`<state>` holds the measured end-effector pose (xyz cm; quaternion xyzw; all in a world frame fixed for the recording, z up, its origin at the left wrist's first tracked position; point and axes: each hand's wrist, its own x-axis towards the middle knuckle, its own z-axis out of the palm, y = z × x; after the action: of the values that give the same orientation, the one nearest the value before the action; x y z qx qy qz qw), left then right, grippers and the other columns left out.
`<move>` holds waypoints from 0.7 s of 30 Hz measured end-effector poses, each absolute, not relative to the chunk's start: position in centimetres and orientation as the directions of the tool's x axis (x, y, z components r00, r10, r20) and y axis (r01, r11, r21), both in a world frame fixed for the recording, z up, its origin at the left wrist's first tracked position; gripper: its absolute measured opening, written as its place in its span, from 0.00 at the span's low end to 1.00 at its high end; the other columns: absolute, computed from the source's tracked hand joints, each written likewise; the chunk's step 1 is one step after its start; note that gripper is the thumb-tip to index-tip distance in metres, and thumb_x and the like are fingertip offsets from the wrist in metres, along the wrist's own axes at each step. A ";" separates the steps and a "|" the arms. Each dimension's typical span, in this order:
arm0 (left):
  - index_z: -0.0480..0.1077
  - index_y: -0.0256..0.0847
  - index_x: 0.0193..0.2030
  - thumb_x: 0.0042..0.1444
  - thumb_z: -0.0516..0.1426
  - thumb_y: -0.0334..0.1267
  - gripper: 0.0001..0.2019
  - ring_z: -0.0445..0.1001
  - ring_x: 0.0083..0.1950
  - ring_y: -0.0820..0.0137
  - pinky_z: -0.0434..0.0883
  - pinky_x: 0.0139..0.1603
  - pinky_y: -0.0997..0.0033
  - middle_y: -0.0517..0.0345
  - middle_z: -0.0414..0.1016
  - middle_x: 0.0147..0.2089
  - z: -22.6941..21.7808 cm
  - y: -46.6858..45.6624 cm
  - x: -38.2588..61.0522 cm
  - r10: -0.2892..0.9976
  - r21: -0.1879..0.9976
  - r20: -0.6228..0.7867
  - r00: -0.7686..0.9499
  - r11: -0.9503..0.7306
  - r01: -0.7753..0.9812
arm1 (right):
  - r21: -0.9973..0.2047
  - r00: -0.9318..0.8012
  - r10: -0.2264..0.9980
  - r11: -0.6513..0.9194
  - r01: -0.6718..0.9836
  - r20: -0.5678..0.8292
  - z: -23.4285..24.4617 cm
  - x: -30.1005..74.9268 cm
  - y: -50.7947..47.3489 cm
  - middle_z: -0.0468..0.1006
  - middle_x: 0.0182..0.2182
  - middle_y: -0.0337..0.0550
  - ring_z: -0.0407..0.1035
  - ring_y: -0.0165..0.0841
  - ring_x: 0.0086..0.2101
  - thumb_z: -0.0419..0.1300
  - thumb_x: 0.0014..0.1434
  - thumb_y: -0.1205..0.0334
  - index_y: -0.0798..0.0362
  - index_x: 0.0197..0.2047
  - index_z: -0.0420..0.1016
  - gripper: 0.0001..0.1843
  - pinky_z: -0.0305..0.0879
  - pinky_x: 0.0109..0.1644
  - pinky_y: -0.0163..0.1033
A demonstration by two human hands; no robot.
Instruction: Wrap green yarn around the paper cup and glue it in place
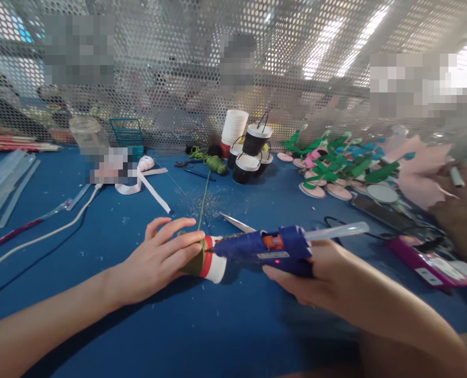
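My left hand (166, 252) holds a paper cup (216, 269) lying on its side, its fingers laid over green yarn wound round the cup. Red and white bands of the cup show beyond the winding. A strand of green yarn (205, 202) runs from the cup back to a green yarn ball (216, 165). My right hand (315, 278) grips a blue hot glue gun (272, 251), its fingers closed round the handle. The nozzle tip points left, at the red band by the yarn; contact is hard to tell. A clear glue stick (338, 231) sticks out of the gun's back.
Scissors (237, 222) lie behind the gun. Farther back stand stacked white cups (234, 127) and small black pails (246, 169). Green and pink craft pieces (335, 168) and a purple power strip (426, 262) are right, near another person's hand (454, 194). White ribbon (154, 191) and glue sticks (4, 184) lie left.
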<state>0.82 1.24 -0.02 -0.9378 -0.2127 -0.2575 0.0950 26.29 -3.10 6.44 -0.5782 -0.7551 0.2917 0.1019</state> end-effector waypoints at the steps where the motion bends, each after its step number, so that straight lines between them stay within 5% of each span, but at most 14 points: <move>1: 0.61 0.36 0.46 0.58 0.52 0.34 0.10 0.60 0.56 0.58 0.53 0.52 0.55 0.49 0.71 0.49 0.0 1.3 0.9 0.358 -0.052 0.527 0.771 -0.892 0.450 | -0.540 -0.313 0.935 0.180 0.822 -0.165 6.4 26.3 -3.2 0.61 0.10 0.35 0.56 0.26 0.14 0.50 0.52 0.54 0.51 0.16 0.57 0.17 0.54 0.16 0.31; 8: 0.60 0.37 0.45 0.54 0.57 0.35 0.14 0.59 0.57 0.57 0.54 0.51 0.53 0.47 0.70 0.50 0.0 1.4 0.9 0.420 0.045 0.520 0.744 -0.883 0.467 | -0.548 -0.383 0.910 0.242 0.801 -0.158 6.5 26.3 -3.4 0.61 0.11 0.35 0.55 0.26 0.14 0.50 0.53 0.56 0.50 0.16 0.58 0.17 0.53 0.14 0.31; 14: 0.60 0.36 0.47 0.56 0.54 0.34 0.12 0.59 0.57 0.57 0.54 0.52 0.54 0.48 0.70 0.49 -0.1 1.2 1.0 0.384 -0.004 0.527 0.758 -0.891 0.454 | -0.587 -0.313 0.939 0.174 0.790 -0.143 6.4 26.2 -3.1 0.61 0.10 0.34 0.56 0.25 0.13 0.52 0.53 0.56 0.51 0.15 0.57 0.18 0.54 0.17 0.31; 21: 0.60 0.37 0.49 0.59 0.48 0.28 0.11 0.57 0.59 0.60 0.50 0.55 0.54 0.50 0.68 0.52 -0.3 1.0 0.7 0.347 -0.073 0.517 0.782 -0.893 0.445 | -0.672 -0.166 0.945 -0.072 0.737 -0.283 7.1 25.3 -2.4 0.61 0.10 0.32 0.55 0.24 0.13 0.54 0.50 0.57 0.51 0.20 0.58 0.12 0.52 0.15 0.29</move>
<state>0.73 1.04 -0.35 -0.9392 -0.2108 -0.2537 0.0957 25.32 -2.40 7.09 -0.6304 -0.6667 0.3723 0.1397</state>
